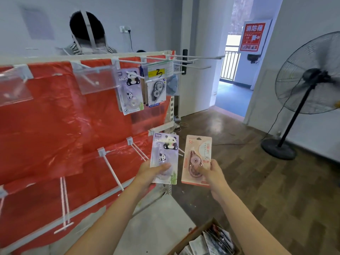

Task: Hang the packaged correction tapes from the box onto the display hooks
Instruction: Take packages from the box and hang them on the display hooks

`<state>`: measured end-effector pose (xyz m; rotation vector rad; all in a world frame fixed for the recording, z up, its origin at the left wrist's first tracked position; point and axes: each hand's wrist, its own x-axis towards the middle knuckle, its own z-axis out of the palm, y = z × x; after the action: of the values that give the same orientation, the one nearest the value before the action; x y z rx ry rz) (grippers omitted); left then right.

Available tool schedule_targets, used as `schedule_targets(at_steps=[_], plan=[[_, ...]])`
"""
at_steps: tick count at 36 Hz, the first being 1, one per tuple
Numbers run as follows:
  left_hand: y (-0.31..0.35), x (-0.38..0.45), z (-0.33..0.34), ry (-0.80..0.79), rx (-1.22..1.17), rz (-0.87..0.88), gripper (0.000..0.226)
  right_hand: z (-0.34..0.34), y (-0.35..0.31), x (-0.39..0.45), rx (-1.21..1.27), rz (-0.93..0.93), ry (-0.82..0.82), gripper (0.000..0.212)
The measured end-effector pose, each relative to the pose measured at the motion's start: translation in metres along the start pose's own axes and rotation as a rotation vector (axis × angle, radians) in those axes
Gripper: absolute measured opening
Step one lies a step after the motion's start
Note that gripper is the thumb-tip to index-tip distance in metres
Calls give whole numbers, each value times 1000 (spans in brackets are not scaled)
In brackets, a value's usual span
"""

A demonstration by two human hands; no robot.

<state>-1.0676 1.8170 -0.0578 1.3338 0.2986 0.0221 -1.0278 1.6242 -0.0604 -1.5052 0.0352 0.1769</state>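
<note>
Packaged correction tapes are in both hands in the head view, held up in front of the display rack (pixel 88 57). The left hand (pixel 147 173) grips a lilac panda-print correction tape pack (pixel 164 157), thumb curled across the lower front and fingers behind it. The pack stands upright, its top edge at the right end of the rack's lower white rail (pixel 161 127), just beside a pair of bare hooks (pixel 138 150).

The right hand (pixel 214 174) pinches a pink correction tape pack (pixel 196 161) at its lower right corner, thumb on the front; this pack is upright too, just right of the panda one and apart from it, over the wooden floor (pixel 257 181).

On the upper rail, a second panda pack (pixel 129 91) hangs on a hook, and beside it a pack with a grey tape (pixel 157 92) hangs under a yellow price label (pixel 156 72). A further pack behind these is too hidden to identify. Clear label holders (pixel 95 80) sit further left. Red plastic sheeting (pixel 46 116) backs the rack.

The cardboard box (pixel 207 240) sits at the bottom edge, below the right forearm, with more packs inside.

Another person's head (pixel 86 30) shows behind the rack. A black pedestal fan (pixel 311 74) stands at right, near a red wall sign (pixel 253 36).
</note>
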Motion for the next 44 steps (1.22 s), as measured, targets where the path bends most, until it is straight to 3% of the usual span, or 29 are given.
schedule_targets(at_steps=[3,6,9,11,15,23,31,39,44], plan=[[7,2,-2,16,23,24,41,8,-4,5,-23,-16,-55,19],[13,4,0,38,16,41,41,9,-11,12,-25,-47,-108,18],[19,4,3,80,31,65,59,8,-16,21,-44,-56,-131,16],[19,6,4,84,55,84,54,8,-17,29,-57,-62,-144,15],[17,10,10,69,46,84,21,6,-19,37,-49,-61,-192,17],[11,22,27,195,29,112,14,-8,-25,52,-17,2,-226,21],[10,15,59,251,58,88,27,-9,-25,54,-84,-105,-357,14],[8,3,45,507,154,115,48,-8,-25,66,167,141,-475,27],[9,-10,46,511,81,141,55,12,-31,55,42,46,-664,26]])
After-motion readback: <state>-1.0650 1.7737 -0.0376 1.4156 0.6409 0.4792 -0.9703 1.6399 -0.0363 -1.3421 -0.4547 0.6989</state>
